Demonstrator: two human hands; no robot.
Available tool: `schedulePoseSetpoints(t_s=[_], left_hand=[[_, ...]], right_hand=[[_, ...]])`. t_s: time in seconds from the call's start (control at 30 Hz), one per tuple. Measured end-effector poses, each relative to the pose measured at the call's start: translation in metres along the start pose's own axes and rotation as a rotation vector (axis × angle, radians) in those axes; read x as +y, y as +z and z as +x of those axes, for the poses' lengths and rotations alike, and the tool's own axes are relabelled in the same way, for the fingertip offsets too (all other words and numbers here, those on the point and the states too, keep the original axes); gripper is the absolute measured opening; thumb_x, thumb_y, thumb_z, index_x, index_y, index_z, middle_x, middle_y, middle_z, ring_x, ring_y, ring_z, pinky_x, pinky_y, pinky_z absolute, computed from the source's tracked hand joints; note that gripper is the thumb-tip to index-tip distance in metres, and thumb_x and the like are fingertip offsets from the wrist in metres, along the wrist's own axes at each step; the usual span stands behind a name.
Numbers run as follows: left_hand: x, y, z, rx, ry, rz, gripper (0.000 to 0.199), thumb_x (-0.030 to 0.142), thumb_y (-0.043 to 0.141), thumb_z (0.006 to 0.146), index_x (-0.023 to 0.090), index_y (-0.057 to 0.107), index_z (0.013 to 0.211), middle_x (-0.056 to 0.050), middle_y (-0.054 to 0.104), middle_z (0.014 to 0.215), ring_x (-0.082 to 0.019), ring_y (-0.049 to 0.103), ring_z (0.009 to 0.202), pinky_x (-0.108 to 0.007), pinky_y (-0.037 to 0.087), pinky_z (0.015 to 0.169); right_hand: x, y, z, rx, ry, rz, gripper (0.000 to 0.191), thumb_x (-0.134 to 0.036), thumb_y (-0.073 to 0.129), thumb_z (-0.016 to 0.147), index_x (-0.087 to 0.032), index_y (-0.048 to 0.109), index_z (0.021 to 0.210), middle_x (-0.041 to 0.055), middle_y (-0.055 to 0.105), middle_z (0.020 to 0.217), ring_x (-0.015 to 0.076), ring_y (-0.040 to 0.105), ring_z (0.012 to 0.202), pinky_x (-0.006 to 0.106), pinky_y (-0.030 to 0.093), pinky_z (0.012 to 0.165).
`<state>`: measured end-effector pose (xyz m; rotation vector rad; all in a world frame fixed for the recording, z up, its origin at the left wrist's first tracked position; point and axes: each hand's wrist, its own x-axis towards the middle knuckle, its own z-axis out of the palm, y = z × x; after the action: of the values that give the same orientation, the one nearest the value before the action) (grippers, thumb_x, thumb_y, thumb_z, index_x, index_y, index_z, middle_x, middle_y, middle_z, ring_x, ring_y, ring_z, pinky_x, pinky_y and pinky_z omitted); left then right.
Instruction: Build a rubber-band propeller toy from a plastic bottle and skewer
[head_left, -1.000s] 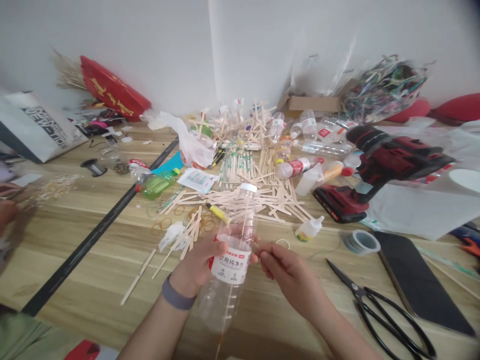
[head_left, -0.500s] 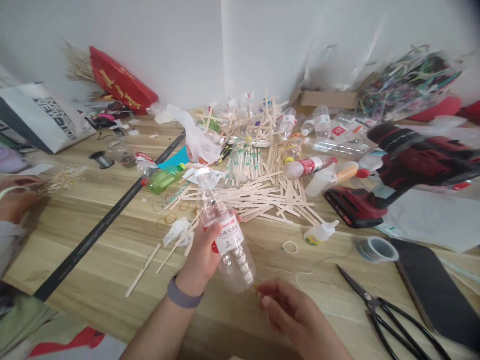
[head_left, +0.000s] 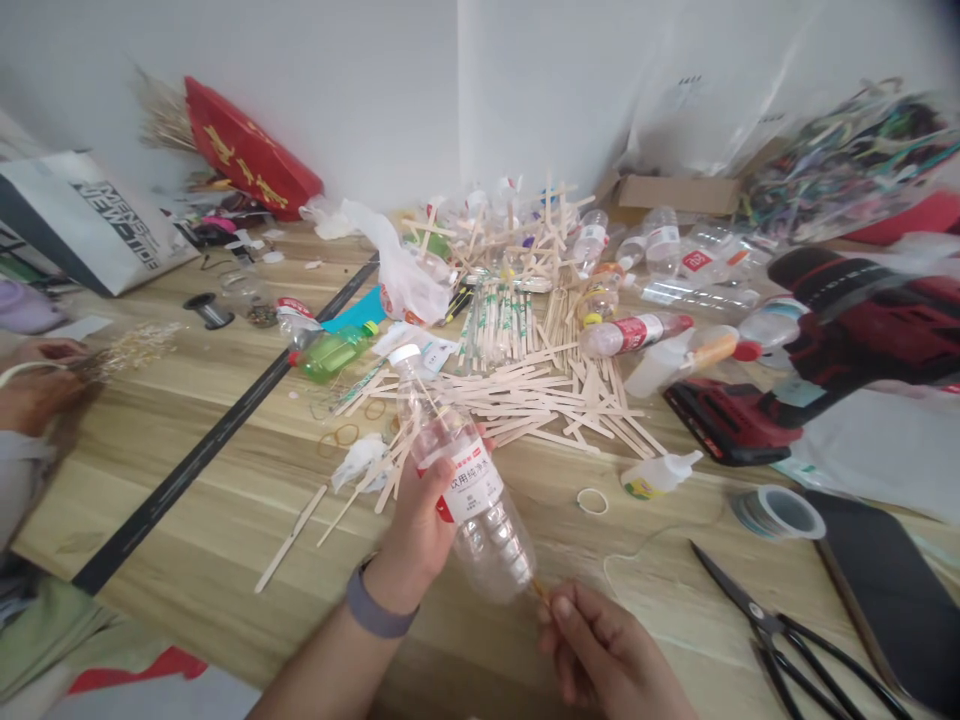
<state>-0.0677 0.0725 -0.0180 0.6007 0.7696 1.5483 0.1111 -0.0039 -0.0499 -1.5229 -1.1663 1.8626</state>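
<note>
Centrally, left hand (head_left: 435, 500) clamped round labelled clear plastic bottle (head_left: 480, 500), tilted above wooden table (head_left: 202, 540), white cap up and away. Right hand (head_left: 592, 635) pinches thin yellowish strand (rubber band, maybe; blurred) (head_left: 538, 590) at bottle's base. Wooden sticks (head_left: 517, 400) lie scattered beyond.

We read "饮用纯净水" on the water bottle (head_left: 475, 484) and "MENS NEW-TIDE" on the bag (head_left: 90, 225) to the bottle's left.
</note>
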Motion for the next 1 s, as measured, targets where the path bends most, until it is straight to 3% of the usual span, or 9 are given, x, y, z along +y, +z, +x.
schedulePoseSetpoints(t_s=[0.13, 0.23, 0.33, 0.47, 0.6, 0.67, 0.77, 0.87, 1.0], left_hand=[[0.000, 0.000, 0.001, 0.022, 0.005, 0.010, 0.048, 0.045, 0.080, 0.068, 0.021, 0.067, 0.107, -0.007, 0.075, 0.102, -0.029, 0.067, 0.106, -0.038, 0.048, 0.092], [-0.001, -0.001, 0.001, 0.033, -0.004, 0.012, 0.049, 0.045, 0.079, 0.068, 0.020, 0.066, 0.108, -0.008, 0.075, 0.102, -0.030, 0.066, 0.108, -0.038, 0.047, 0.094], [-0.002, -0.001, 0.001, 0.029, -0.014, 0.012, 0.050, 0.047, 0.079, 0.068, 0.019, 0.066, 0.109, -0.009, 0.075, 0.102, -0.031, 0.066, 0.109, -0.040, 0.047, 0.095], [-0.002, -0.002, 0.001, 0.029, -0.010, 0.003, 0.050, 0.046, 0.079, 0.068, 0.019, 0.067, 0.108, -0.009, 0.076, 0.103, -0.032, 0.067, 0.108, -0.041, 0.048, 0.094], [-0.001, -0.001, 0.001, 0.045, -0.025, -0.011, 0.051, 0.046, 0.081, 0.065, 0.019, 0.068, 0.106, -0.008, 0.076, 0.101, -0.031, 0.068, 0.105, -0.039, 0.048, 0.092], [-0.001, 0.000, 0.001, 0.049, -0.025, -0.018, 0.049, 0.046, 0.081, 0.065, 0.020, 0.068, 0.105, -0.008, 0.076, 0.101, -0.030, 0.068, 0.105, -0.039, 0.048, 0.093], [-0.001, 0.000, 0.000, 0.051, -0.025, -0.023, 0.049, 0.045, 0.082, 0.065, 0.020, 0.068, 0.105, -0.007, 0.076, 0.102, -0.030, 0.068, 0.105, -0.040, 0.048, 0.094], [-0.001, -0.001, 0.000, 0.043, -0.021, -0.011, 0.049, 0.045, 0.081, 0.066, 0.020, 0.068, 0.106, -0.008, 0.076, 0.102, -0.030, 0.068, 0.106, -0.039, 0.048, 0.094], [-0.001, -0.001, 0.001, 0.040, -0.026, 0.000, 0.051, 0.047, 0.080, 0.067, 0.019, 0.066, 0.108, -0.008, 0.076, 0.101, -0.030, 0.067, 0.106, -0.038, 0.049, 0.091]], right_hand=[[0.007, 0.002, 0.000, 0.039, 0.035, 0.057, 0.078, -0.094, 0.053, 0.056, -0.020, 0.056, 0.080, -0.0006, 0.057, 0.065, 0.0099, 0.048, 0.045, 0.022, 0.036, 0.040], [0.013, 0.002, -0.001, 0.083, -0.013, 0.085, 0.066, -0.084, 0.062, 0.063, -0.021, 0.052, 0.079, -0.0047, 0.051, 0.055, 0.0094, 0.046, 0.045, 0.019, 0.034, 0.040], [0.020, 0.001, 0.000, 0.041, -0.001, 0.043, 0.067, -0.087, 0.054, 0.067, -0.020, 0.051, 0.071, -0.0038, 0.049, 0.048, 0.0085, 0.044, 0.042, 0.019, 0.033, 0.041], [0.034, 0.001, 0.007, 0.027, 0.058, 0.035, 0.079, -0.095, 0.038, 0.065, -0.019, 0.056, 0.075, -0.0019, 0.051, 0.046, 0.0096, 0.045, 0.037, 0.021, 0.032, 0.038], [0.044, -0.001, 0.011, 0.057, 0.030, 0.046, 0.075, -0.091, 0.051, 0.062, -0.020, 0.055, 0.086, -0.0002, 0.060, 0.061, 0.0108, 0.050, 0.042, 0.021, 0.035, 0.037], [0.044, -0.002, 0.011, 0.063, 0.012, 0.022, 0.072, -0.090, 0.054, 0.061, -0.021, 0.052, 0.081, -0.0018, 0.057, 0.056, 0.0103, 0.048, 0.042, 0.020, 0.033, 0.037], [0.039, -0.003, 0.008, 0.025, 0.027, -0.017, 0.073, -0.093, 0.043, 0.065, -0.021, 0.051, 0.073, -0.0031, 0.049, 0.042, 0.0090, 0.041, 0.037, 0.019, 0.029, 0.038], [0.034, -0.001, 0.005, 0.010, 0.046, 0.007, 0.076, -0.092, 0.037, 0.070, -0.019, 0.056, 0.075, -0.0022, 0.049, 0.040, 0.0100, 0.044, 0.035, 0.020, 0.032, 0.040], [0.034, 0.001, 0.005, 0.052, 0.038, 0.078, 0.077, -0.091, 0.049, 0.064, -0.019, 0.059, 0.088, 0.0027, 0.063, 0.064, 0.0121, 0.054, 0.043, 0.022, 0.037, 0.039]])
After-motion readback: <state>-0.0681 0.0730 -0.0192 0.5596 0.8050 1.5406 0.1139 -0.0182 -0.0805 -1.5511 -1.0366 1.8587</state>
